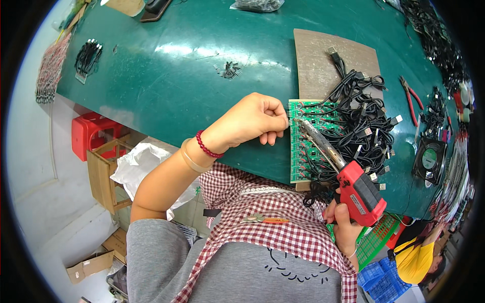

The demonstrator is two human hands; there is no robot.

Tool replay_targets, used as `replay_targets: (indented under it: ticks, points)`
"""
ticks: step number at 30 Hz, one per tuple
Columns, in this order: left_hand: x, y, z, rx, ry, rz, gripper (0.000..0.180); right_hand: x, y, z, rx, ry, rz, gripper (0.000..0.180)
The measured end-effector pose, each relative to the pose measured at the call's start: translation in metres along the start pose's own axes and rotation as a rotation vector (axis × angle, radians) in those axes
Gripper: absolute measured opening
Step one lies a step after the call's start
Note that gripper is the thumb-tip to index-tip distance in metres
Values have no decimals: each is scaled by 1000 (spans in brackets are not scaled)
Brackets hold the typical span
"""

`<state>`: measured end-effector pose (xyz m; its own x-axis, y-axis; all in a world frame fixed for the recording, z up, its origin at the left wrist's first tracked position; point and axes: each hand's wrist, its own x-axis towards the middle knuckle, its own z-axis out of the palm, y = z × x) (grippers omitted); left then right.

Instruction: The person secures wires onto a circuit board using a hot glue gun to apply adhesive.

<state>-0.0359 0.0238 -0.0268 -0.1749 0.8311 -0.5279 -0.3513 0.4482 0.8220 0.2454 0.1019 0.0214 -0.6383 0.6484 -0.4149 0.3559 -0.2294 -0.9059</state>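
Note:
My left hand [262, 120] is closed, thumb and fingertips pinched together at the left edge of a green circuit board panel [299, 174]. Whatever is in the pinch is too small to make out. My right hand [346, 227] grips a red and black soldering gun [357, 194] by its handle. Its long metal barrel slants up and left, with the tip over the board's left part, close to my left fingertips. Black USB cables [361, 118] lie in a tangled heap over the right side of the panel, several with wires running to it.
Under the panel lies a brown board [328, 55] on the green table [166, 106]. Small black components [230, 69] are heaped farther left. Red-handled pliers [411, 101] and a black round fan [429, 160] lie right. A red stool [93, 134] stands left; a person in yellow [417, 260] is lower right.

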Motion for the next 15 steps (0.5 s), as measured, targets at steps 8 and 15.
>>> replay_targets:
  ticks: [8,15]
  points:
    - [2,-2,0,-17,-2,-7,7,1,6,1,-115,21,-15,30]
    - [1,-3,0,-19,20,9,7,-1,7,-2,-174,-76,-62,31]
